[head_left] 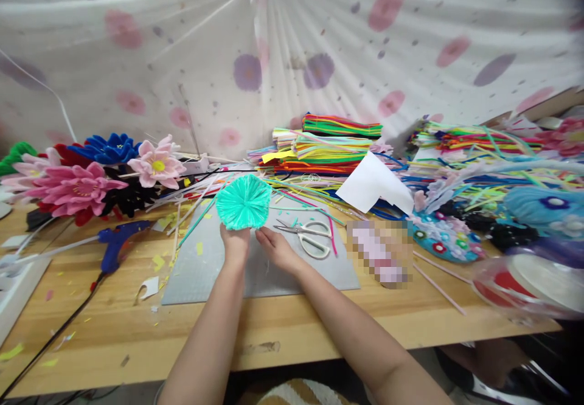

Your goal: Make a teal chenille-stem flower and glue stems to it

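A round turquoise pipe-cleaner flower [245,204], with strands fanning out from its centre, is held up over a grey cutting mat [201,280]. My left hand [235,242] grips it from below, its fingers mostly hidden behind the flower. My right hand [276,248] is at the flower's lower right edge, fingers stretched out towards it; whether the fingertips touch it I cannot tell. Just right of that hand, scissors [314,238] with white handles lie on the mat, blades pointing left. Short turquoise clippings and a dark pink pipe cleaner [332,235] are close by.
A blue glue gun [119,244] with a cable lies left of the mat. Fluffy flowers [77,189] stand at the back left. Bundles of coloured pipe cleaners [323,149] are stacked behind, with white paper [374,185] in front. A clear round container [531,283] sits at right.
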`<state>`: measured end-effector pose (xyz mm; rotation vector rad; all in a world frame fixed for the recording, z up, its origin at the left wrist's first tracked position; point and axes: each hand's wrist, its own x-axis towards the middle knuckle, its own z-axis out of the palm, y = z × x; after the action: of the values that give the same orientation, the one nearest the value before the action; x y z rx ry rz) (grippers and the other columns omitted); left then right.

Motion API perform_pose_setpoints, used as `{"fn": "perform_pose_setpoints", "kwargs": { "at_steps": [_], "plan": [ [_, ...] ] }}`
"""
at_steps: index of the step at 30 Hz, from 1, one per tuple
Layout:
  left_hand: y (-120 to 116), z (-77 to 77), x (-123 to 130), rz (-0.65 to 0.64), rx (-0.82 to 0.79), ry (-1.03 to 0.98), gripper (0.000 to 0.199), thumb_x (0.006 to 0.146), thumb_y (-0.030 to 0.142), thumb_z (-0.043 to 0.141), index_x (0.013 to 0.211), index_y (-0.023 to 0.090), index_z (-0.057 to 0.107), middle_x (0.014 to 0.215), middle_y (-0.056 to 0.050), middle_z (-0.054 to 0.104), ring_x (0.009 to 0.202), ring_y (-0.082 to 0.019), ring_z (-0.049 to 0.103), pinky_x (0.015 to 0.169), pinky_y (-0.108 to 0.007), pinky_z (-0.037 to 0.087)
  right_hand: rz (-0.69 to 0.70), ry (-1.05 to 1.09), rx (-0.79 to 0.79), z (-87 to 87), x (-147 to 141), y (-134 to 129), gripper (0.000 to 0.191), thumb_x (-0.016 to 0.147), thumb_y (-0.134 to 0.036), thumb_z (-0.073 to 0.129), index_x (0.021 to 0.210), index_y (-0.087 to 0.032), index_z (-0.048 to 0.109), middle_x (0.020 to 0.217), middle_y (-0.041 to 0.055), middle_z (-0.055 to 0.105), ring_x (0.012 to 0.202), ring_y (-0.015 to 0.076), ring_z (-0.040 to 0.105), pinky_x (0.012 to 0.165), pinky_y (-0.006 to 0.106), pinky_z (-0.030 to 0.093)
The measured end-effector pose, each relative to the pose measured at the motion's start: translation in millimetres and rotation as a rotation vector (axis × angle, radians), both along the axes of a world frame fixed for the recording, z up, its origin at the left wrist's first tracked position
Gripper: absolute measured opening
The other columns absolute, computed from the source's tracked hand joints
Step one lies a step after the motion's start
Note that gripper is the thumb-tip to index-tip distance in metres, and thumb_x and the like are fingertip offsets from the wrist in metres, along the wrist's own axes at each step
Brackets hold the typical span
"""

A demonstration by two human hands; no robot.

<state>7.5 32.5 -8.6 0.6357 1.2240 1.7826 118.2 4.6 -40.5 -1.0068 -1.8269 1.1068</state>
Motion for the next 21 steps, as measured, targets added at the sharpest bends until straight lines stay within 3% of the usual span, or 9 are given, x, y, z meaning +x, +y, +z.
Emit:
{"fn": "perform_pose_setpoints", "kwargs": {
  "at_steps": [3,6,8,15,21],
  "plan": [
    [-6,9.4,-3,-0.033,-0.012,0.047,0.024,0.061,0.025,0.066,0.082,0.014,0.061,0.071,-0.006,0.066,0.069,-0.021,0.063,0.060,-0.035,0.050,0.034,0.181,-0.236,7.8,-5,2,0.033,0.085,-0.045,0.033,0.064,-0.020,0.037,0.052,-0.0054,0.033,0.047,0.0087,0.031,0.048,0.022,0.025],
    [-13,20.2,-8,-0.193,-0.047,0.059,0.036,0.053,0.032,0.072,0.081,0.012,0.061,0.073,-0.008,0.066,0.068,-0.022,0.065,0.065,-0.036,0.050,0.055,0.342,-0.544,20.2,-10,4,0.031,0.084,-0.046,0.033,0.065,-0.021,0.033,0.045,-0.0093,0.021,0.037,0.0065,0.016,0.039,0.021,0.016],
    [-17,24.5,-11,-0.225,-0.019,0.020,0.038,0.050,0.036,0.074,0.077,0.012,0.062,0.076,-0.009,0.067,0.069,-0.022,0.065,0.068,-0.036,0.050,0.076,0.371,-0.603,24.3,-14,5,0.031,0.084,-0.046,0.035,0.065,-0.021,0.032,0.045,-0.0100,0.021,0.036,0.0057,0.015,0.038,0.020,0.014],
    [-24,29.3,-12,-0.033,-0.029,-0.095,0.029,0.048,0.030,0.073,0.066,0.009,0.064,0.063,-0.007,0.066,0.058,-0.018,0.064,0.061,-0.031,0.051,0.090,0.203,-0.215,6.8,-25,2,0.035,0.084,-0.047,0.034,0.061,-0.020,0.035,0.048,-0.0067,0.030,0.045,0.0071,0.027,0.044,0.021,0.022],
    [-28,30.0,-8,0.029,-0.036,-0.142,0.025,0.046,0.027,0.072,0.062,0.009,0.064,0.058,-0.005,0.065,0.053,-0.015,0.062,0.056,-0.028,0.050,0.080,0.132,-0.117,0.9,-25,-3,0.033,0.086,-0.042,0.031,0.062,-0.020,0.035,0.052,-0.0053,0.032,0.052,0.0086,0.031,0.049,0.022,0.026]
  ]
}}
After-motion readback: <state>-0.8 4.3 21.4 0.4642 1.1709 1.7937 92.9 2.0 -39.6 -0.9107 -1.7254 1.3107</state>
